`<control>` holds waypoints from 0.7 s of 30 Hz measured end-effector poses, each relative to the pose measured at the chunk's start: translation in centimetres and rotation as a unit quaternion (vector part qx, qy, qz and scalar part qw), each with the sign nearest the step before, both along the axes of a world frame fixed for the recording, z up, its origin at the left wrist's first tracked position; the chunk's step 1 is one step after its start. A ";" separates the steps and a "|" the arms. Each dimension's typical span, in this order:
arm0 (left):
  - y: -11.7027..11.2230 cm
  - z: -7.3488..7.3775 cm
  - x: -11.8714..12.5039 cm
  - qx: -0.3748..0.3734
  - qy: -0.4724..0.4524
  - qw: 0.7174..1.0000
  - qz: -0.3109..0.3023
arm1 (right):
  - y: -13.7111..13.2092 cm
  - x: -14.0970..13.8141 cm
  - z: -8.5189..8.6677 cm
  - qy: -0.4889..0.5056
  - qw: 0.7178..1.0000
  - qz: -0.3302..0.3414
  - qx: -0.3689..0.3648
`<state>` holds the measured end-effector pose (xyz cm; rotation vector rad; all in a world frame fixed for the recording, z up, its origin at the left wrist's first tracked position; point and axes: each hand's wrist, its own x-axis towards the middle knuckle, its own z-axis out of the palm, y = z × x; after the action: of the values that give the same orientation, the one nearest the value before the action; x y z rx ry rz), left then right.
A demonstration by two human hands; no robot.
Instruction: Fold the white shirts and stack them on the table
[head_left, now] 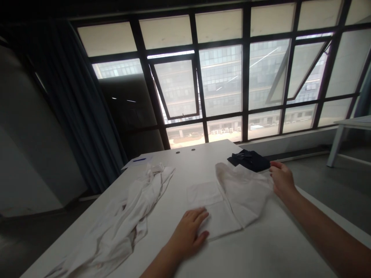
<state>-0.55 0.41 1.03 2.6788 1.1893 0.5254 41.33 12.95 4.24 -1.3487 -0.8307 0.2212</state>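
A white garment [232,197] lies partly folded on the white table [261,251] in front of me. My left hand [189,231] rests flat on its near left edge, fingers stretched out. At the garment's far right edge, my right hand [281,179] has its fingers curled and pinched on the cloth. A second white garment [127,220] lies crumpled and loose to the left.
A dark folded garment [249,160] sits at the table's far right corner. A paper with a blue pen [139,160] lies at the far left edge. A window wall stands behind; another white table [353,125] is at the right.
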 end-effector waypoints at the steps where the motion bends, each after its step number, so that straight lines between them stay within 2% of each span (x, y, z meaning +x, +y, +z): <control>1: 0.0 0.0 0.0 -0.011 0.010 1.000 -0.009 | -0.3 -0.4 0.1 0.002 1.000 0.008 0.006; 2: 0.0 0.0 0.0 -0.020 0.018 1.000 -0.014 | -0.7 -1.1 0.3 -0.011 0.999 0.040 0.006; 4: 0.2 0.0 -0.1 -0.030 0.024 0.999 -0.015 | -1.8 -3.4 0.3 -0.095 0.980 0.172 -0.022; 5: 0.3 -0.1 -0.1 -0.031 0.022 0.999 -0.010 | -2.4 -4.7 0.1 -0.164 0.953 0.248 -0.049; 7: 0.5 -0.2 -0.3 -0.030 0.014 0.999 0.007 | -3.8 -7.2 -1.2 -0.320 0.874 0.349 -0.112; 9: 0.8 -0.6 -0.4 -0.027 0.011 0.999 0.037 | -5.1 -9.3 -3.2 -0.448 0.799 0.368 -0.159; 11: 1.2 -1.0 -0.7 -0.021 0.010 0.997 0.079 | -5.9 -10.7 -5.2 -0.517 0.757 0.355 -0.184; 13: 2.0 -1.2 -1.2 -0.010 0.000 0.990 0.141 | -6.3 -11.4 -6.4 -0.547 0.740 0.339 -0.193; 16: 3.5 -0.4 -3.2 0.015 -0.032 0.962 0.270 | -6.3 -11.5 -6.6 -0.557 0.727 0.348 -0.202; 19: 5.0 1.8 -6.7 0.019 -0.004 0.927 0.374 | -6.4 -11.2 -5.5 -0.550 0.716 0.372 -0.215; 21: 5.5 3.6 -9.6 -0.027 0.077 0.911 0.405 | -6.8 -11.3 -4.2 -0.549 0.712 0.383 -0.211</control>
<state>-10.12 5.90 4.60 2.0987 2.3179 0.3570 30.05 6.12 0.00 -1.4252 -2.5007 0.2460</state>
